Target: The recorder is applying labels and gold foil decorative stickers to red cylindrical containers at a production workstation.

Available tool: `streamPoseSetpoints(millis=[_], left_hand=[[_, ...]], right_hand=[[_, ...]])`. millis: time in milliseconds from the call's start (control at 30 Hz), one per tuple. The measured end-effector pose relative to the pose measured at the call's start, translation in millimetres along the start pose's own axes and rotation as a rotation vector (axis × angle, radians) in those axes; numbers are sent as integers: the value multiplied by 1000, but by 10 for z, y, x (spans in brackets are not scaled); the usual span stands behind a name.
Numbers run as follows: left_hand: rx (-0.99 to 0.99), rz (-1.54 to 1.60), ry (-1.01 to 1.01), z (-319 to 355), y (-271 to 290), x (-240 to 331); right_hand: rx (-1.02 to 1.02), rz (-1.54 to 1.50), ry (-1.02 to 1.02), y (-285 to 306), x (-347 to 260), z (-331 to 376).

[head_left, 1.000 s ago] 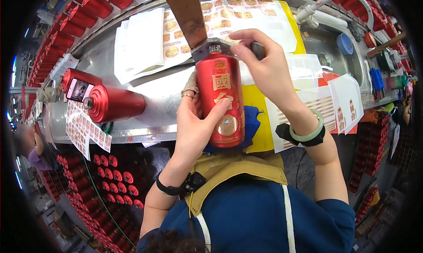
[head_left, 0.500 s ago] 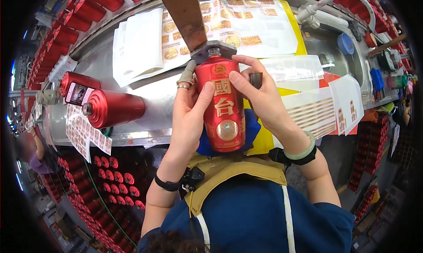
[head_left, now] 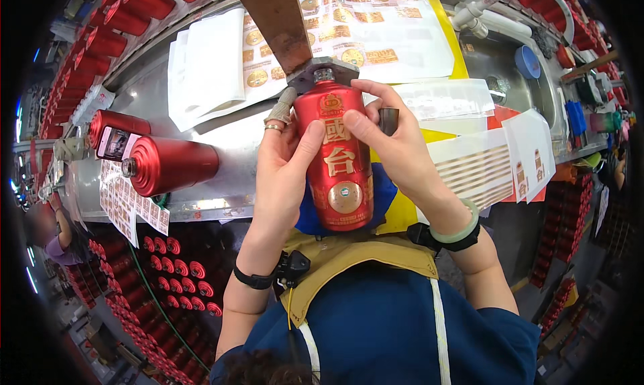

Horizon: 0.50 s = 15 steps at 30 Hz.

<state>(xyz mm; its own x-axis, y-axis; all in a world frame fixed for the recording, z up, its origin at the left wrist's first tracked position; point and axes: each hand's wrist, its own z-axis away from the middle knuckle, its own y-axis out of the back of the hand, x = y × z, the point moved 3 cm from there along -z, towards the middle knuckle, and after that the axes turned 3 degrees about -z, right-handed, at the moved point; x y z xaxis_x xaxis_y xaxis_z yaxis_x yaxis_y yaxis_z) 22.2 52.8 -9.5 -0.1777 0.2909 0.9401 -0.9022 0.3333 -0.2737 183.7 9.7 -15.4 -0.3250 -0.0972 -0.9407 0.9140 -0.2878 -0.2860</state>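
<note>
On the left of a metal worktop (head_left: pixel 228 167), two plain red bottles (head_left: pixel 180 167) lie on their sides. A phone (head_left: pixel 115 144) leans against them with its lit screen facing up, probably so it can be seen without being held. Sheets of small gold-brown prints (head_left: pixel 119 198) hang past the near edge, and a pile of white paper (head_left: pixel 216 60) lies farther back.

At centre, the left hand (head_left: pixel 282 174) grasps a decorated red bottle (head_left: pixel 340 184), thumb on its front and fingers around its left side; one finger wears a cloth cover (perhaps for grip or protection). The bottle points its neck away from the person and its base toward the body, above a blue cloth (head_left: pixel 386 197) that may cushion it. The neck meets a grey metal plate (head_left: pixel 344 70) at the foot of a brown post (head_left: pixel 276 26), seemingly a support; whether it is fixed there cannot be told.

The right hand (head_left: pixel 392 137) lays its thumb on the bottle's front, while its other fingers curl around a dark block (head_left: pixel 388 121), likely leaving the thumb free to steady. Farther right lie striped sheets (head_left: pixel 473 174), then a sink (head_left: pixel 537 96) holding a blue bowl (head_left: pixel 528 62).
</note>
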Motion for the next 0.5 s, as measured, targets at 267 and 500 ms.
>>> streamPoseSetpoints(millis=[267,500], left_hand=[[-6,30,13,-9,18,-3],[-4,44,35,-29,33,-11]], right_hand=[[-14,37,-19,29,-4,8],[-26,34,-29,-14,-35,25]])
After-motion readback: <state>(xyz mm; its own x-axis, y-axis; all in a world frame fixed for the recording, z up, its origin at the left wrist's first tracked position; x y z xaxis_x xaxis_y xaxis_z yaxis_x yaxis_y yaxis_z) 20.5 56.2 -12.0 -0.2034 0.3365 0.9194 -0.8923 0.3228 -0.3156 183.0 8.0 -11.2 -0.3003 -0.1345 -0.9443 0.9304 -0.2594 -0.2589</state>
